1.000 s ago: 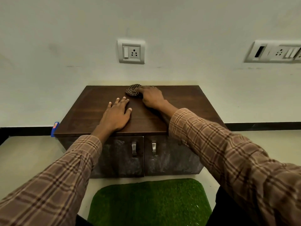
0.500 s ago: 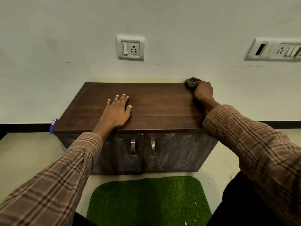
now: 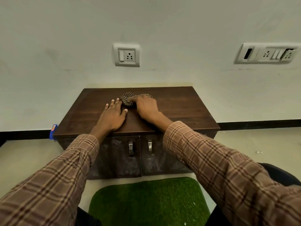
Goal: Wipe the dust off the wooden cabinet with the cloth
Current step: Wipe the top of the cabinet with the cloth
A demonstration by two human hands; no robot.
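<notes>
A low wooden cabinet (image 3: 182, 108) with a dark brown top and two dusty doors stands against the wall. My right hand (image 3: 146, 106) presses a bunched brown checked cloth (image 3: 127, 99) onto the middle of the top, towards the back. Most of the cloth sticks out to the left of my fingers. My left hand (image 3: 112, 116) lies flat, fingers spread, on the top just left of the cloth, its fingertips almost touching it.
Two metal door handles (image 3: 131, 148) sit at the cabinet's front centre. A green grass mat (image 3: 149, 201) lies on the floor before it. Wall sockets (image 3: 126, 54) hang above. A small blue object (image 3: 53, 130) sits at the cabinet's left side.
My right hand has swept the cloth from the back right corner of the top leftwards to the middle, beside my left hand. The left hand has stayed put.
</notes>
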